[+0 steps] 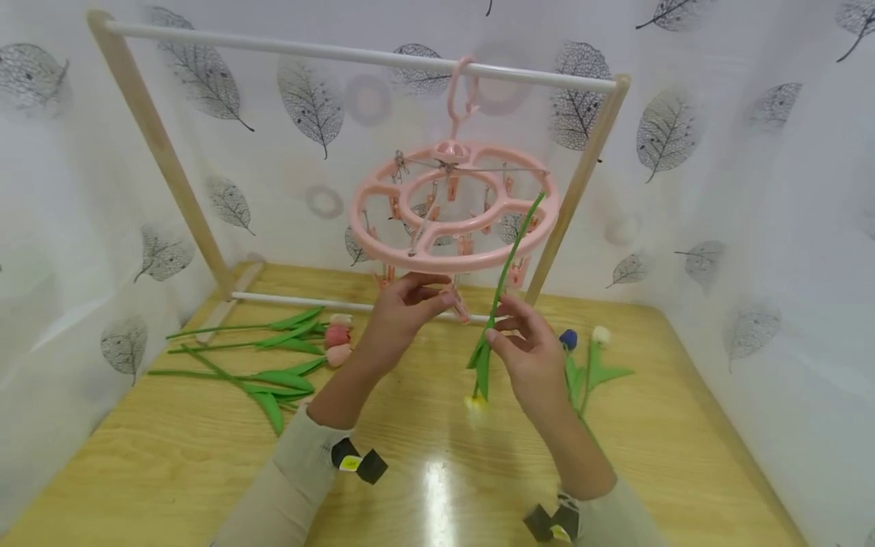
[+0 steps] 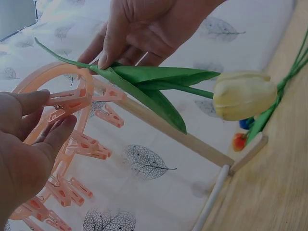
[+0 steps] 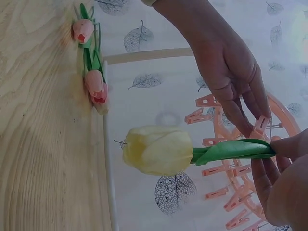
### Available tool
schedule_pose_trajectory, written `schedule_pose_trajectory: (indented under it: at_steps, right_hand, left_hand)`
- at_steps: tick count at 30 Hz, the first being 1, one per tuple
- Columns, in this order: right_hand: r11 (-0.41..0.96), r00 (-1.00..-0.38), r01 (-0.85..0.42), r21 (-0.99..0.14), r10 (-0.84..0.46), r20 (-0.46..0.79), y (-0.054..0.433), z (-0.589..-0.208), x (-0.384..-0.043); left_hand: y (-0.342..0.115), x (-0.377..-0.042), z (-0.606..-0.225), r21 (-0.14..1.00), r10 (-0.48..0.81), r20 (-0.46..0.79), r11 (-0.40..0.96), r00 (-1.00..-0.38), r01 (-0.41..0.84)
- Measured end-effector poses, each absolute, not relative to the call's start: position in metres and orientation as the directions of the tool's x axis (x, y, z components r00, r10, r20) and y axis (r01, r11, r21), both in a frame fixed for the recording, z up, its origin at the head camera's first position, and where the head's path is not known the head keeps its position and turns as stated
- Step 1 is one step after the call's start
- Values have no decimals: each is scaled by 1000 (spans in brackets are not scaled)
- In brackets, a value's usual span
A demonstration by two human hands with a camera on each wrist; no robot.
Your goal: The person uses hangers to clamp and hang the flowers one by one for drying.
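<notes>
My left hand (image 1: pixel 403 319) pinches a pink clothes peg (image 2: pixel 72 99) between thumb and fingers, below the front rim of a round pink clip hanger (image 1: pixel 444 265). Just to the right, my right hand (image 1: pixel 525 346) holds an artificial yellow tulip (image 3: pixel 159 150) by its green stem, pinched near the leaves. The tulip hangs bloom down, and its stem (image 1: pixel 514 251) rises in front of the hanger's right side. In the left wrist view the stem passes close beside the pinched peg. Other pink pegs (image 2: pixel 89 146) dangle around the ring.
The hanger hooks over the white bar (image 1: pixel 342 55) of a wooden-legged rack (image 1: pixel 164 152). On the wooden table (image 1: pixel 396 471), several artificial tulips, pink and white, lie left (image 1: pixel 338 336); a blue one (image 1: pixel 568 339) and a white one (image 1: pixel 601 336) lie right. Leaf-print curtains (image 1: pixel 766 190) surround the table.
</notes>
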State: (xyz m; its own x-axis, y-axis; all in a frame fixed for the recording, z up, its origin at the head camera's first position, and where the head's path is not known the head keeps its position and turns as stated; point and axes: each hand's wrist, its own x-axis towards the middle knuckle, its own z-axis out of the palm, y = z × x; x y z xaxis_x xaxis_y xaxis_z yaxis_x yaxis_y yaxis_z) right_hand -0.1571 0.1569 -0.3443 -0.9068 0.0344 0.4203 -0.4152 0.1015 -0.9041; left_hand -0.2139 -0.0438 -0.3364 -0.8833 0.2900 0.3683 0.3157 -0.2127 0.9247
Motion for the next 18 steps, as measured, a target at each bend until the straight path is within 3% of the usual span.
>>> schedule_pose_trajectory:
  at_steps: [10,18]
  right_hand:
    - [118,-899,-421,-899,79,431,140,-351,-166]
    - [214,-830,-514,-831,120,544,128,-352,-165]
  left_hand:
    - [-46,-209,-333,888,262,396,-354,-880,294]
    - [-43,-208,-334,864,244,410,-413,-879,288]
